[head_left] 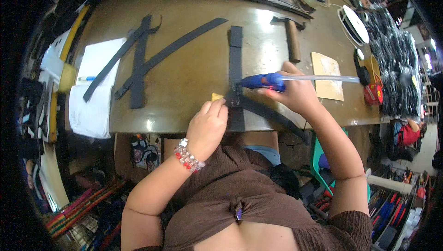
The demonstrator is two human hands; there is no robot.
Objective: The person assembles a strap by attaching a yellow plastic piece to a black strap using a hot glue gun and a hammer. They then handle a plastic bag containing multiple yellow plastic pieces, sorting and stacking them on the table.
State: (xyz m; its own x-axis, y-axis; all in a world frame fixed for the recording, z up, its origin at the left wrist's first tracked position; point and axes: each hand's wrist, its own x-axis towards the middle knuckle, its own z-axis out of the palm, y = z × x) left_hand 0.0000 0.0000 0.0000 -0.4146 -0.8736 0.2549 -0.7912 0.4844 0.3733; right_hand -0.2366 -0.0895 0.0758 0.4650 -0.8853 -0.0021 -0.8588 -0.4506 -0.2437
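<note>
My right hand is closed round a blue hot glue gun, with a clear glue stick sticking out of its back end. The gun's nozzle points left, at or just over a black strap that runs up the table from its near edge. My left hand rests by the strap's near part, its fingers bunched together. A small yellow piece shows at those fingertips; how it is gripped is partly hidden. Another dark strap slants from the join toward the lower right.
Several black straps lie crossed at left, beside an open notebook with a blue pen. A hammer lies beyond my right hand. Right of it are a cardboard piece, a red tape measure and a white spool.
</note>
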